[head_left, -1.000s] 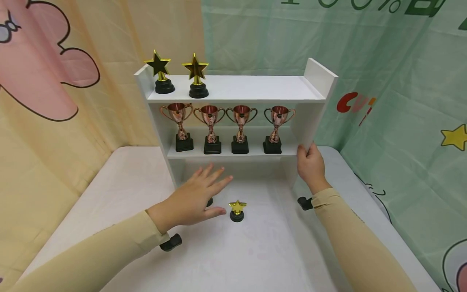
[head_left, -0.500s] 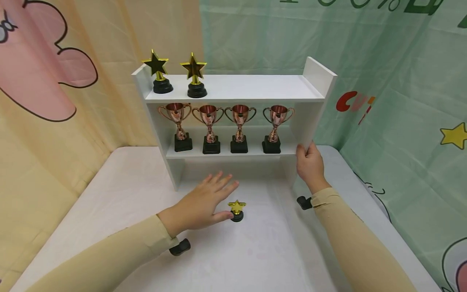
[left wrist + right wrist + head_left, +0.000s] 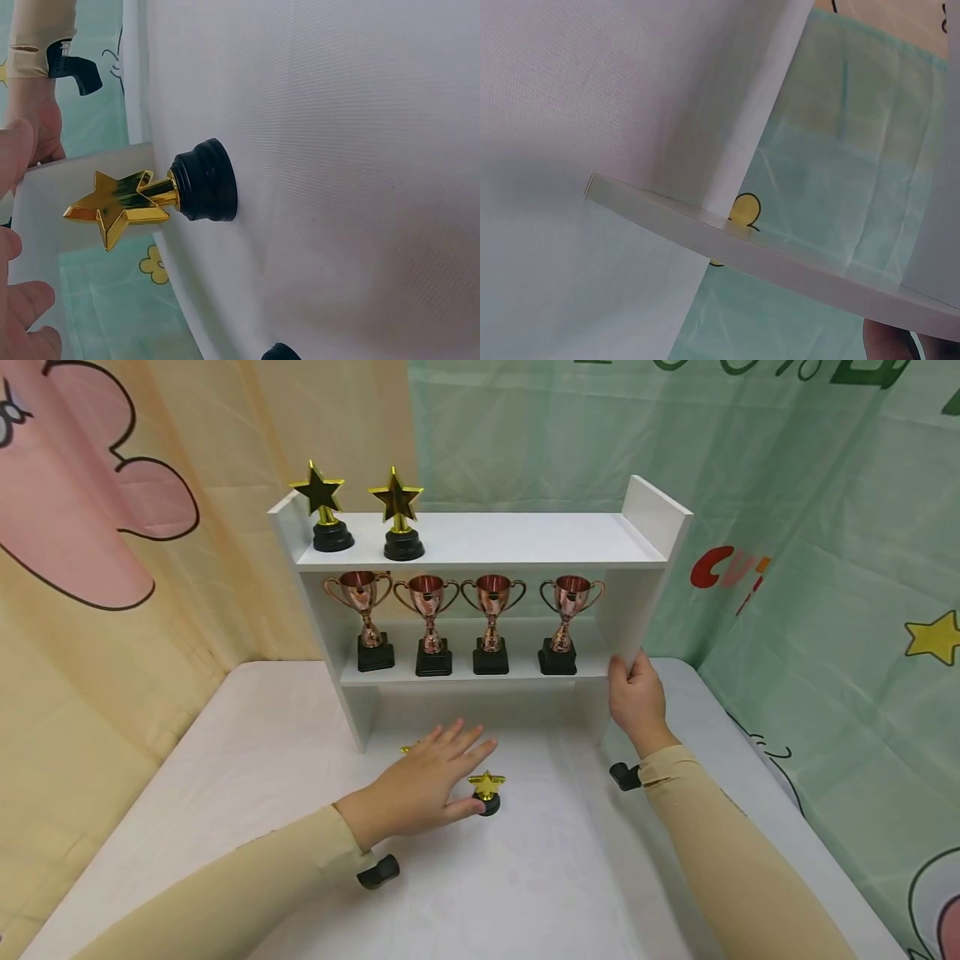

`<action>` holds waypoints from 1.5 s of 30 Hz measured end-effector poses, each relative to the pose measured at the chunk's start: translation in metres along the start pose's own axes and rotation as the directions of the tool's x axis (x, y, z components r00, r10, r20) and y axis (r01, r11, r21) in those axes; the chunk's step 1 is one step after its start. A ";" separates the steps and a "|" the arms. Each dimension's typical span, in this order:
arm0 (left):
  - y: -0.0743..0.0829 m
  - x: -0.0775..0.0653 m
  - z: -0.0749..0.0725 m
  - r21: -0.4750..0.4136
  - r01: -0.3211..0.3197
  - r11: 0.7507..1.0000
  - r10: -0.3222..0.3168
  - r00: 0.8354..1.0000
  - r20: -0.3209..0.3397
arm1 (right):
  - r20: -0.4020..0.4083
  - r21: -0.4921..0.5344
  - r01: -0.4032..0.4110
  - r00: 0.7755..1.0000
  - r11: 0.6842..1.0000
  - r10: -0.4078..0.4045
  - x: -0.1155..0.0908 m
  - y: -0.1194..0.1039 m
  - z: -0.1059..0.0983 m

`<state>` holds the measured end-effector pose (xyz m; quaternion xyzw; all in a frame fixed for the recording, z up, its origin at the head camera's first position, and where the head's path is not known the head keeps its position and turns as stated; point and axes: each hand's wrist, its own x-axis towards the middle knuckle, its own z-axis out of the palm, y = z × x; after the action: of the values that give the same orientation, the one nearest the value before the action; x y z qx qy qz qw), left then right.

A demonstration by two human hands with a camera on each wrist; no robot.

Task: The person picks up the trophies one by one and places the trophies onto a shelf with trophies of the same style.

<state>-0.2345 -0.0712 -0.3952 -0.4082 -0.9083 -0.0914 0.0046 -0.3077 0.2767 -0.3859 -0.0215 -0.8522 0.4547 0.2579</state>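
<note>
My left hand [image 3: 423, 781] is spread with straight fingers above the table, its thumb overlapping the base of a small gold star trophy [image 3: 487, 786] in the head view. That trophy stands upright on a black base [image 3: 206, 181] in the left wrist view, apart from the fingers. Behind the left hand, the gold tip of another star trophy [image 3: 407, 749] peeks out; the rest is hidden. At the right side panel of a white shelf unit [image 3: 510, 539], my right hand [image 3: 637, 703] grips the panel's edge. The right wrist view catches only its fingertips [image 3: 889, 341] under the panel.
Two larger star trophies [image 3: 401, 522] stand at the left of the top shelf. Several rose-gold cup trophies [image 3: 427, 602] line the middle shelf. A white cloth covers the table [image 3: 525, 885]. Printed curtains [image 3: 810, 527] hang behind and beside it.
My left hand has shifted right and slightly nearer, over the front star trophy's base; the tip of the trophy behind it now shows. My right hand stays on the shelf panel.
</note>
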 end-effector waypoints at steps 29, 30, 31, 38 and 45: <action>-0.007 0.012 0.022 -0.112 0.001 0.994 -0.003 1.000 -0.011 | -0.019 -0.003 -0.015 1.000 1.000 0.015 -0.001 -0.001 0.002; -0.007 0.012 0.023 -0.117 0.005 0.993 -0.006 1.000 -0.010 | -0.019 -0.002 -0.016 1.000 1.000 0.016 -0.001 -0.001 0.002; -0.006 0.012 0.023 -0.122 0.010 0.993 -0.011 1.000 -0.007 | -0.019 -0.002 -0.015 1.000 1.000 0.015 -0.001 -0.001 0.002; -0.006 0.013 0.026 -0.142 0.049 0.989 -0.049 0.999 0.008 | -0.008 0.007 -0.032 0.999 0.999 0.032 -0.001 -0.002 0.002; -0.007 0.014 0.032 -0.171 0.081 0.982 -0.077 0.997 0.031 | 0.000 0.010 -0.035 0.999 0.999 0.035 -0.003 -0.004 0.001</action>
<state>-0.2468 -0.0595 -0.4264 -0.3718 -0.9125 -0.1647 -0.0451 -0.3043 0.2727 -0.3842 -0.0352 -0.8495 0.4632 0.2502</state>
